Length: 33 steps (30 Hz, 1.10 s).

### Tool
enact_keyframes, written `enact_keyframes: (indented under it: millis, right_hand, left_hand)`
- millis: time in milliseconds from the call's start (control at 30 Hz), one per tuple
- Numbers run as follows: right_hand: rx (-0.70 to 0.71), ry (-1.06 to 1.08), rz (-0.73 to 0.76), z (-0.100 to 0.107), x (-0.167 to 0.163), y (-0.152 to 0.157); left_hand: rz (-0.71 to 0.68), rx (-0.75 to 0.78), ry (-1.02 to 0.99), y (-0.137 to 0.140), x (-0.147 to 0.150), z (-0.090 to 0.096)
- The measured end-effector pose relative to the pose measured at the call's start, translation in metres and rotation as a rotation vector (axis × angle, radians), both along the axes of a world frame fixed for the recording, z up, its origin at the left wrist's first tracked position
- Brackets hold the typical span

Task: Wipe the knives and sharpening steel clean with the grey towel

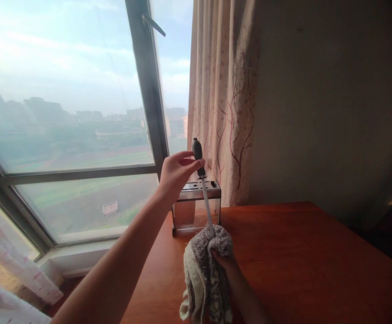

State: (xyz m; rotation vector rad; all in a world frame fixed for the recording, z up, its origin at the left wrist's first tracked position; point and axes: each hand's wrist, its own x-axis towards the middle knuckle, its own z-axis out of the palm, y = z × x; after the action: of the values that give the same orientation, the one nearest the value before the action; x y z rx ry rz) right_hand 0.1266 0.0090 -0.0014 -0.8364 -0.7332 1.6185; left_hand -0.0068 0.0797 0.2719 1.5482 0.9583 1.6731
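My left hand point(178, 172) pinches the black ribbed handle of a honing steel point(207, 198), which stands nearly upright with its handle on top. The rod's lower end runs into a fluffy grey and cream towel point(199, 270). My right hand point(225, 262) is closed on this towel around the rod, its fingers mostly hidden in the cloth. Loose folds of the towel hang below. Just behind the steel is a knife block point(215, 193) with clear sides and a slotted metal top; my left hand partly covers its top edge.
The reddish-brown wooden table point(300, 252) stretches to the right, its far edge near the wall. A patterned curtain point(223, 90) hangs behind the knife block. On the left stands a large window with a grey frame point(149, 90), and a white curtain point(17, 274) at lower left.
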Motion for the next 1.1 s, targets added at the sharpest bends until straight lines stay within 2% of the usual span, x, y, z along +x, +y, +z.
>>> enact_keyframes:
  millis: [100, 200, 300, 400, 600, 833, 1100]
  right_hand:
    - [-0.051, 0.011, 0.003, 0.011, -0.008, -0.004]
    - [-0.066, 0.099, 0.053, 0.019, -0.016, -0.006]
    - [-0.135, 0.221, 0.097, 0.019, -0.023, -0.004]
    - [-0.221, 0.252, 0.14, 0.015, -0.024, -0.001]
    - [-0.344, 0.249, 0.266, 0.006, -0.02, 0.005]
    - [-0.325, 0.25, 0.272, 0.004, -0.018, 0.005]
    - [-0.294, 0.261, 0.263, 0.012, -0.019, 0.001]
  left_hand:
    - [0.013, 0.087, -0.039, 0.009, -0.006, 0.022]
    - [-0.007, 0.162, 0.004, 0.015, -0.013, 0.047]
    - [0.009, 0.211, 0.082, 0.019, -0.017, 0.067]
    - [0.056, 0.263, 0.123, 0.025, -0.018, 0.078]
    - [0.152, 0.348, 0.203, 0.048, -0.023, 0.073]
    - [0.245, 0.417, 0.286, 0.07, -0.032, 0.054]
    - [0.225, 0.405, 0.286, 0.073, -0.035, 0.046]
